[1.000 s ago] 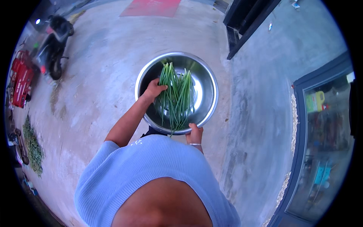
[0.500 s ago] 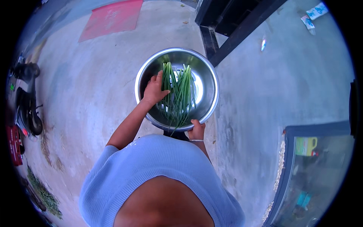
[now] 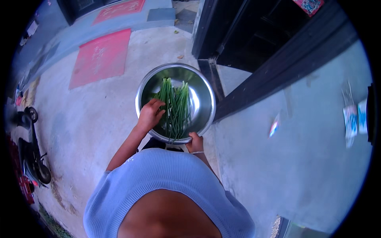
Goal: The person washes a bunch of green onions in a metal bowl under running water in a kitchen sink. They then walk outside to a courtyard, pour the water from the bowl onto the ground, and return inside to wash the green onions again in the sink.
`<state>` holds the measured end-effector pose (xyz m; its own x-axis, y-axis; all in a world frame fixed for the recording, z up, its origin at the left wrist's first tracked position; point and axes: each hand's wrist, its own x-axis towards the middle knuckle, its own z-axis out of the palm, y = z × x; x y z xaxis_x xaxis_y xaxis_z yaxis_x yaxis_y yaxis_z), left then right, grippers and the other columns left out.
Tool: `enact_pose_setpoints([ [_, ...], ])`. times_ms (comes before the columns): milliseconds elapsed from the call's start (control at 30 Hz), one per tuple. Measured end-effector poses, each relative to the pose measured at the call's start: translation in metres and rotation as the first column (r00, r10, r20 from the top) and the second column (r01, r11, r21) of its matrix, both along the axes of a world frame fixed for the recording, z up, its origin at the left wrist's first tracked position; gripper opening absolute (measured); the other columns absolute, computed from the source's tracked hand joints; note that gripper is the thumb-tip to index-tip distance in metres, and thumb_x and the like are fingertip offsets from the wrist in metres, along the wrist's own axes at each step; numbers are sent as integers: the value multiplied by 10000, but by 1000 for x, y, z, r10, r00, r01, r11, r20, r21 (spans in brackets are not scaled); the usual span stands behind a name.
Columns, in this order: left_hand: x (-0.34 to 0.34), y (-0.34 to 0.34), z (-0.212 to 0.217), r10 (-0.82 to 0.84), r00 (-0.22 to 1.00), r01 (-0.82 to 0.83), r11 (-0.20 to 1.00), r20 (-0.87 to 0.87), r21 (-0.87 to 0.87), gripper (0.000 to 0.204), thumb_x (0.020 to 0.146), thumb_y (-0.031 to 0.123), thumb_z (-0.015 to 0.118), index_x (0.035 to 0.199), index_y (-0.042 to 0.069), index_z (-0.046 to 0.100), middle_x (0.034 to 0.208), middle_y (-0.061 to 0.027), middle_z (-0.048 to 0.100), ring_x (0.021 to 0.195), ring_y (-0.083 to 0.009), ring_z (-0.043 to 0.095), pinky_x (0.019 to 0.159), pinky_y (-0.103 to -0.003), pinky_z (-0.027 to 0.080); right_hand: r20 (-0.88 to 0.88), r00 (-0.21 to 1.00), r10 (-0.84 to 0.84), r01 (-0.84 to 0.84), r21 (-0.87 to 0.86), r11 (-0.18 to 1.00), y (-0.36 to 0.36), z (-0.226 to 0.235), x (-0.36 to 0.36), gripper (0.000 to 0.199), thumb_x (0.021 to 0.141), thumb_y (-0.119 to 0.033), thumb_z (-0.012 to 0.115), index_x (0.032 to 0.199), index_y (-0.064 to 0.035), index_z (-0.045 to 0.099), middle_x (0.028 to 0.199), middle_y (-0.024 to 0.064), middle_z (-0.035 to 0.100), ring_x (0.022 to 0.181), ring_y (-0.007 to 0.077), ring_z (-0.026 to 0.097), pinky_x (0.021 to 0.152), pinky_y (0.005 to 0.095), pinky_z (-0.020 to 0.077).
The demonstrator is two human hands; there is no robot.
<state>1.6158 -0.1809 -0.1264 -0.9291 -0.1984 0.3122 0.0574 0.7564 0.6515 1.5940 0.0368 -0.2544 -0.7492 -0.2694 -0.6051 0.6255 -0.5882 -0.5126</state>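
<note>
A round stainless steel basin (image 3: 205, 115) is held in front of my body. Inside it lie green onions (image 3: 176, 109) in two loose bunches, their pale ends pointing away from me and the green tips toward the near rim. My right hand (image 3: 195, 142) grips the near right rim, thumb on top and the other fingers hidden beneath. Over the left side of the basin reaches my left hand (image 3: 151, 114), open, its fingers bent and parted from the thumb at the edge of the left bunch. Whether its fingertips touch the stalks I cannot tell.
A dark door frame (image 3: 278, 79) slants in at the right, just beyond the basin. Red mats (image 3: 101, 57) lie on the concrete ahead to the left. A parked motor scooter (image 3: 35, 158) stands at the far left. Packages (image 3: 351, 121) show at the far right.
My view has shifted forward and turned, bringing the doorway closer. My left hand has drawn back toward me along the onions, its fingers more bent. The right hand keeps its grip on the rim.
</note>
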Motion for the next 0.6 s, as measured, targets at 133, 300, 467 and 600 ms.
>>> enact_pose_setpoints([
  [133, -62, -36, 4, -96, 984, 84, 993, -150, -85, 177, 684, 5, 651, 855, 11, 604, 816, -129, 591, 738, -310, 596, 652, -375, 494, 77, 995, -58, 56, 21, 998, -40, -1, -58, 128, 739, 11, 510, 866, 7, 520, 777, 84, 542, 756, 239, 589, 720, 424, 505],
  [300, -61, -50, 69, -171, 920, 123, 980, -352, -154, 127, 685, -20, 653, 796, 21, 607, 789, -118, 601, 732, -293, 597, 641, -362, 493, 20, 991, -136, 137, -116, 984, -62, 57, -54, 199, 718, 16, 558, 899, 57, 488, 799, 106, 525, 700, 240, 579, 622, 420, 495],
  [467, 55, -3, 193, -238, 890, 183, 968, -390, -172, 142, 687, -52, 652, 794, 25, 599, 758, -97, 590, 704, -272, 586, 610, -344, 483, 103, 978, -179, 194, -155, 969, -25, 126, 61, 248, 725, -11, 545, 967, 31, 508, 852, 125, 554, 793, 282, 580, 746, 452, 479],
  [600, 79, 46, 292, -372, 880, 332, 927, -297, -177, 140, 689, -40, 658, 779, 39, 585, 745, -87, 584, 683, -253, 570, 595, -330, 470, 130, 940, -317, 341, -276, 899, 24, 187, 118, 287, 756, -45, 508, 1031, 40, 504, 944, 151, 583, 897, 300, 587, 843, 462, 462],
])
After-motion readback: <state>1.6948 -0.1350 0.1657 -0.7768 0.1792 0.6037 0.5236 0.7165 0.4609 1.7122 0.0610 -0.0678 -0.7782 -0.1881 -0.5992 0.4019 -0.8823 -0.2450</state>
